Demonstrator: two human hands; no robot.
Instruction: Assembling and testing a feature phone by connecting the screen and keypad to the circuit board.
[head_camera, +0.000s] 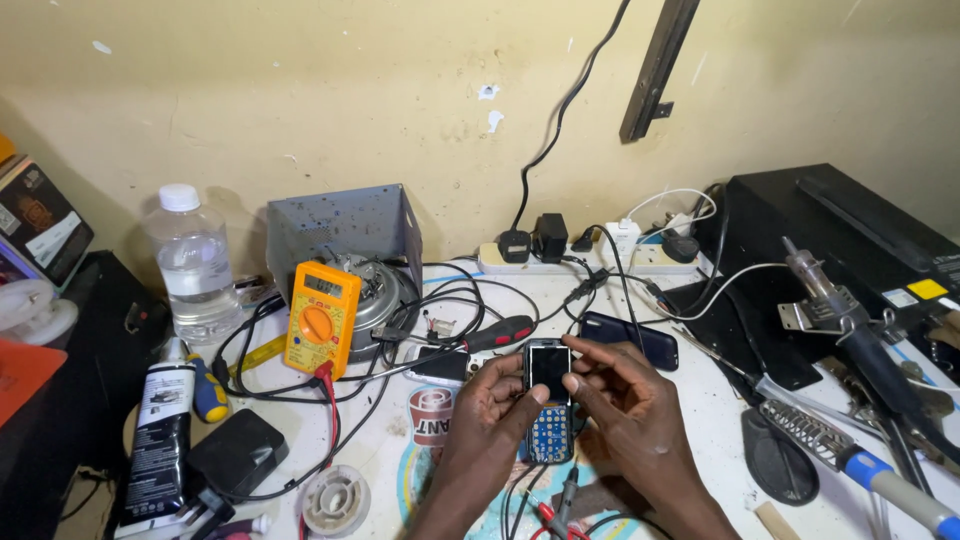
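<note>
You've got a small keypad phone (549, 400) sitting upright-ish over the middle of the table (700, 420), dark screen on top and a blue circuit board where the keypad would go. Your left hand (492, 400) is curled around its left edge, thumb on the side of the screen, so it's clamped on the phone. Your right hand (625, 395) comes in from the other side with the fingers bunched, index fingertip pressing on the right part of the screen; can't really tell if it's pinching the edge or just poking the glass. Just behind the phone there's a dark blue smartphone (630, 338) lying flat, and to the left a screwdriver with a red and black handle (500, 333) beside another small dark phone (438, 365). Further left sits a yellow multimeter (322, 318) propped against a round metal motor (378, 298), with its red and black leads snaking over the table. Beyond that are a clear water bottle (193, 265) and a black-and-white tube (160, 435). Off to your right there's a soldering iron with a blue handle (865, 468) near a black stand (778, 462), and a white power strip (590, 258) along the wall with plugs in it.
</note>
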